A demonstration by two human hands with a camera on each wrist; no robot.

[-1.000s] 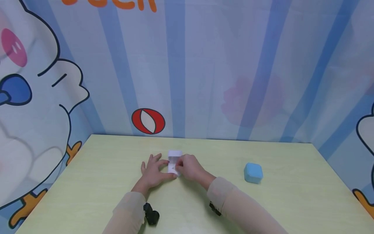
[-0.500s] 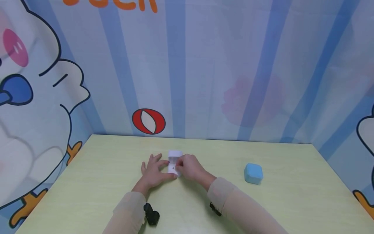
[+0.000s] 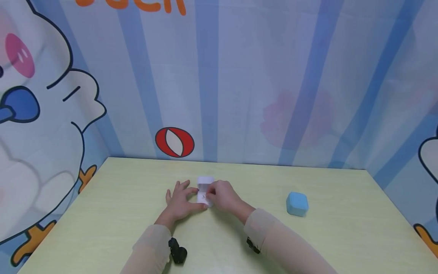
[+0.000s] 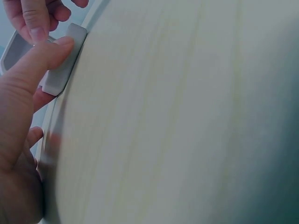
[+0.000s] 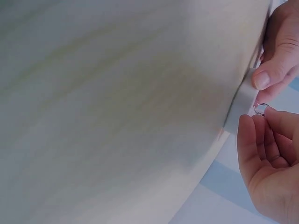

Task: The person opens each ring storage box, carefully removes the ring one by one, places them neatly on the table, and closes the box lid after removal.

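A small white ring box (image 3: 205,180) stands on the table with its lid raised. My left hand (image 3: 179,205) grips the box from the left, thumb at the front and index finger farther back; its other fingers spread away. In the right wrist view that thumb (image 5: 263,80) lies on the box's edge. At the opening, a thin silver ring (image 5: 260,108) is pinched by the fingertips of my right hand (image 3: 223,195). From the left wrist, the box (image 4: 65,70) shows between both hands, and the ring is mostly hidden behind fingers.
A light blue rounded cube-shaped box (image 3: 297,204) stands to the right on the pale yellow table (image 3: 335,228). A striped cartoon curtain (image 3: 232,83) hangs along the table's back edge. A black wrist device (image 3: 178,252) sits by the left sleeve.
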